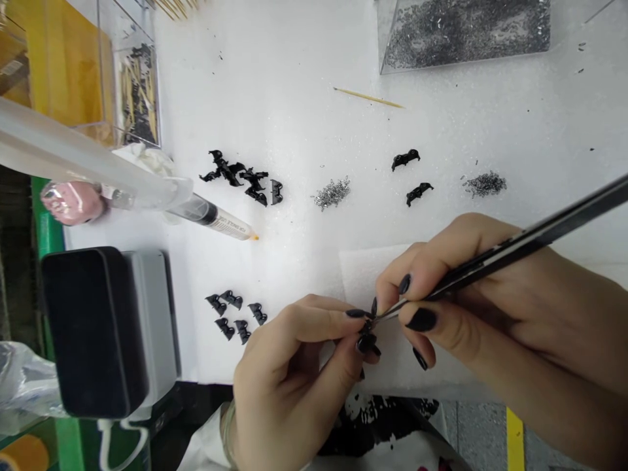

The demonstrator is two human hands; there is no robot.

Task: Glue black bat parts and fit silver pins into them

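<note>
Between thumb and forefinger, my left hand pinches a small black part, mostly hidden by the fingertips. Closed around black tweezers, my right hand brings their metal tips to that part. Whether the tips grip anything is too small to tell. Left of my hands lie several small black bat-shaped pieces. Farther up are a heap of similar black pieces and two single ones, one black piece nearest my right hand. Small piles of tiny metal bits and darker tiny bits lie beyond.
A syringe points in from the left, near a pink lump. A black device stands at the left edge. A clear tray of tiny dark bits, a toothpick and a clear box with toothpicks are farther back.
</note>
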